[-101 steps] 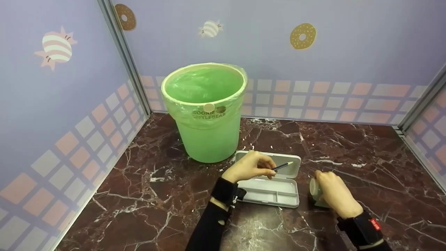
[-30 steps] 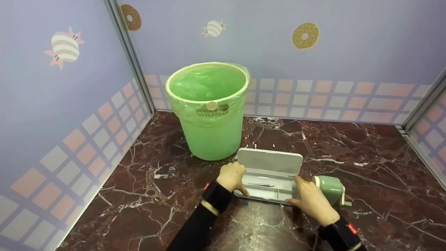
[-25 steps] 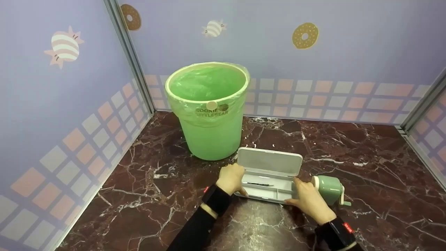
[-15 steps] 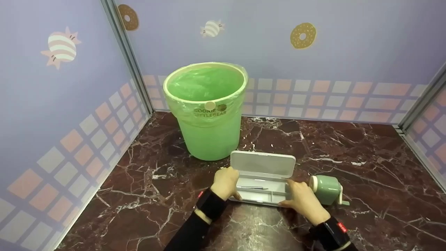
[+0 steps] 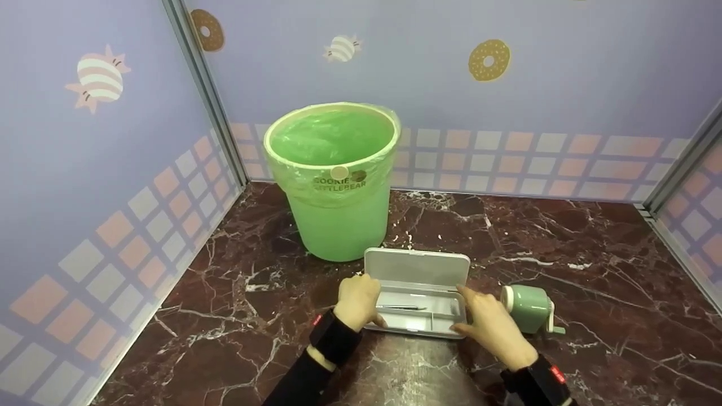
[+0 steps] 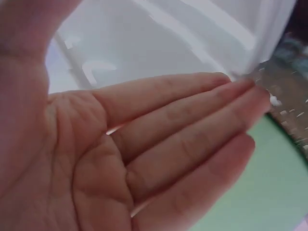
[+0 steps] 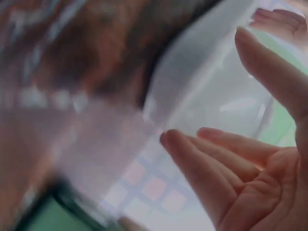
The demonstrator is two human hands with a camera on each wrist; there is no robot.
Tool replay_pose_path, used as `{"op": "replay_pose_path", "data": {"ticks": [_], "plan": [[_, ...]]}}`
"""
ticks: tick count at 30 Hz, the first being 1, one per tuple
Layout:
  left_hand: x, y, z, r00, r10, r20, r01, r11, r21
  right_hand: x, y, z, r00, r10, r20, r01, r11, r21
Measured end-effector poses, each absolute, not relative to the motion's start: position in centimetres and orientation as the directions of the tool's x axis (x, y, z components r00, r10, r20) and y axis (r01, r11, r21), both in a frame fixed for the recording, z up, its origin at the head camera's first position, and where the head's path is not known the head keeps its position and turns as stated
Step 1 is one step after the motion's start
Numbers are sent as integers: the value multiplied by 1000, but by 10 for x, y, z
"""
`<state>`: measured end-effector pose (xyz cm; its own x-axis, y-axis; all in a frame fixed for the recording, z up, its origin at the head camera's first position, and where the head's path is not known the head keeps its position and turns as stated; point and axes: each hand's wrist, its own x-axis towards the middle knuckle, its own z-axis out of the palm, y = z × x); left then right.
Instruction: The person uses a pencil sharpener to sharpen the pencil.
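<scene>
A white pencil case (image 5: 417,266) stands on the table with its lid raised, its tray split by dividers. One dark pencil (image 5: 401,307) lies in the long back compartment. At the case's left end is my left hand (image 5: 358,301), thumb by the front edge. Its fingers (image 6: 187,139) run straight along the case in the left wrist view. My right hand (image 5: 496,324) touches the opposite end, thumb near the front corner and fingers extended. Just right of that hand sits a green crank pencil sharpener (image 5: 528,307).
A green bin (image 5: 344,225) with a clear liner stands behind the case, to its left. Small white crumbs lie on the dark marbled table (image 5: 254,338) near the bin. Patterned panels (image 5: 428,84) wall the back and sides.
Earlier my left hand held the pencil and my right hand held the sharpener. The pencil now lies in the case, and both hands have shifted the case left and slightly nearer.
</scene>
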<state>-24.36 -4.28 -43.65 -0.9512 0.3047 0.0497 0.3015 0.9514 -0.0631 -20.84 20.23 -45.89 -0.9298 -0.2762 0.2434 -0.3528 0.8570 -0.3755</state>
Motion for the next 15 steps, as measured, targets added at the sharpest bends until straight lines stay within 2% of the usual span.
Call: {"op": "replay_pose_path", "data": {"ticks": [4, 8, 11, 15], "plan": [[-241, -35, -430, -896, 436, 82, 435, 900, -36, -207, 218, -439, -905, -255, 340, -372, 862, -345], [-241, -23, -430, -766, 636, 92, 642, 765, 52, -208, 243, -425, -896, -233, 377, -349, 896, -276], [-240, -12, -435, -679, 725, 118, 733, 677, 66, -210, 261, -423, -916, -235, 326, -324, 911, -255], [-239, 1, -444, -627, 764, 151, 775, 632, 20, -213, 279, -428, -950, -234, 209, -287, 916, -281]]}}
